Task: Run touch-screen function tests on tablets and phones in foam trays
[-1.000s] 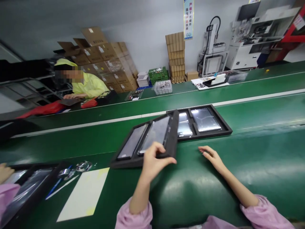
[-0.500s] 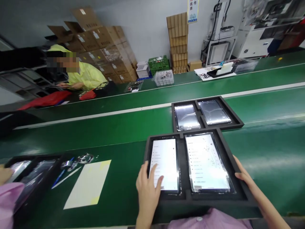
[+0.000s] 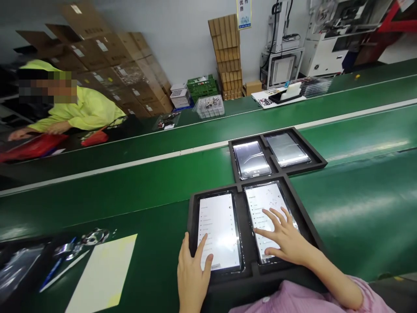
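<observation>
Two lit tablets lie side by side in a black foam tray [image 3: 246,234] right in front of me. My left hand [image 3: 194,267] rests at the tray's left edge, fingers apart, with fingertips over the lower left of the left tablet [image 3: 216,217]. Over the right tablet [image 3: 260,202] my right hand [image 3: 285,237] is spread out, its fingers on or just above the screen; I cannot tell which touch. Both screens show a white page with a list. Behind, a second black tray [image 3: 275,167] holds two tablets with dark, reflecting screens.
On the left lie a pale paper sheet [image 3: 102,271], a white pen [image 3: 63,271], a blue pen [image 3: 54,271] and a roll of clear tape [image 3: 95,237]. Another black tray stands at the left edge. Across the green bench [image 3: 156,174], a person in yellow sits near stacked cartons [image 3: 107,56].
My right hand has moved from the tray's right edge onto the right tablet. My left hand stays by the left tablet. The view has turned right, and the neighbour's arm has left it.
</observation>
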`<state>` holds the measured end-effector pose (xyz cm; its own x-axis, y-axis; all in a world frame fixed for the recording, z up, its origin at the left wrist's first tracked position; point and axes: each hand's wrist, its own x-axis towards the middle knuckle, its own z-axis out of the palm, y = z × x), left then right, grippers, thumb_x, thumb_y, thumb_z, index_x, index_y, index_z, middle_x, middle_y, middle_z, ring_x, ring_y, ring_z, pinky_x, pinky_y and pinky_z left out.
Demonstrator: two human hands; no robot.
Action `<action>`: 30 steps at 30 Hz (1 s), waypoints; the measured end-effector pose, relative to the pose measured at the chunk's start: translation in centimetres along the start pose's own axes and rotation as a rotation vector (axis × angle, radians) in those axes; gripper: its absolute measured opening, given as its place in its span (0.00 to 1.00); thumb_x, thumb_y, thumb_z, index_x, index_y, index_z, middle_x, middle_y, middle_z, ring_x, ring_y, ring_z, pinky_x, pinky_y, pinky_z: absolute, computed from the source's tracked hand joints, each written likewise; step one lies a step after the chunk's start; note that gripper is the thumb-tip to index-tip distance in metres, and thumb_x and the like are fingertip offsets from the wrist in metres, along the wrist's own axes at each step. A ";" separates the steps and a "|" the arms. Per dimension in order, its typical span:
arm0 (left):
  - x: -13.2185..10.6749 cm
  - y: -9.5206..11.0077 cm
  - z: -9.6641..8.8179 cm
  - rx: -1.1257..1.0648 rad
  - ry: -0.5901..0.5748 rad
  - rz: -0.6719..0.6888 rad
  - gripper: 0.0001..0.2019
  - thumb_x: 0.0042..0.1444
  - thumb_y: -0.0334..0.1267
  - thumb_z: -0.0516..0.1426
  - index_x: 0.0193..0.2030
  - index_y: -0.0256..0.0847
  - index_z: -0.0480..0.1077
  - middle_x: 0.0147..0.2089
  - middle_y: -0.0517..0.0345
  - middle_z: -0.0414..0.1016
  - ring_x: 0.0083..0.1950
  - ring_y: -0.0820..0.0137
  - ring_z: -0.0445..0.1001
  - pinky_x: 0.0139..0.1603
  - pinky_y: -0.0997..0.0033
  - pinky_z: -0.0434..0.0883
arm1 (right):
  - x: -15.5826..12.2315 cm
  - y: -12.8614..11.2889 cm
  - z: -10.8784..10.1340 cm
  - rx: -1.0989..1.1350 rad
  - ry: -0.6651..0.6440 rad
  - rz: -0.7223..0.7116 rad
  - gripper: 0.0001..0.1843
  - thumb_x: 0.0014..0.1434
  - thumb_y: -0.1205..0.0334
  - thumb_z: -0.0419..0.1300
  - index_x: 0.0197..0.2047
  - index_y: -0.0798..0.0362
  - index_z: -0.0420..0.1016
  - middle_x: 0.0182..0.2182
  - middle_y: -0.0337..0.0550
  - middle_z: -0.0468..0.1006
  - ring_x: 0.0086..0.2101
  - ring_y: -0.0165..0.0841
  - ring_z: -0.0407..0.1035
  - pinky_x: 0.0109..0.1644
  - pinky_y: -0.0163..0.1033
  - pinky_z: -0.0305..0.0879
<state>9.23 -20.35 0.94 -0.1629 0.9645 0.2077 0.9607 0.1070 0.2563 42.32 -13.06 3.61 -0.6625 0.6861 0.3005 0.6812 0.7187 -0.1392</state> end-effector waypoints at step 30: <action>-1.2 -0.2 0.4 -0.197 0.112 -0.048 0.24 0.71 0.51 0.41 0.62 0.44 0.67 0.72 0.45 0.56 0.68 0.53 0.63 0.58 0.53 0.70 | -0.6 3.0 -1.2 0.120 0.258 0.004 0.18 0.73 0.49 0.50 0.52 0.42 0.79 0.58 0.51 0.63 0.53 0.48 0.61 0.62 0.62 0.48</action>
<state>9.33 -21.44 0.26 -0.2418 0.9256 0.2914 0.8903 0.0922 0.4459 45.13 -11.41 4.17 -0.5480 0.6488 0.5279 0.6319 0.7347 -0.2470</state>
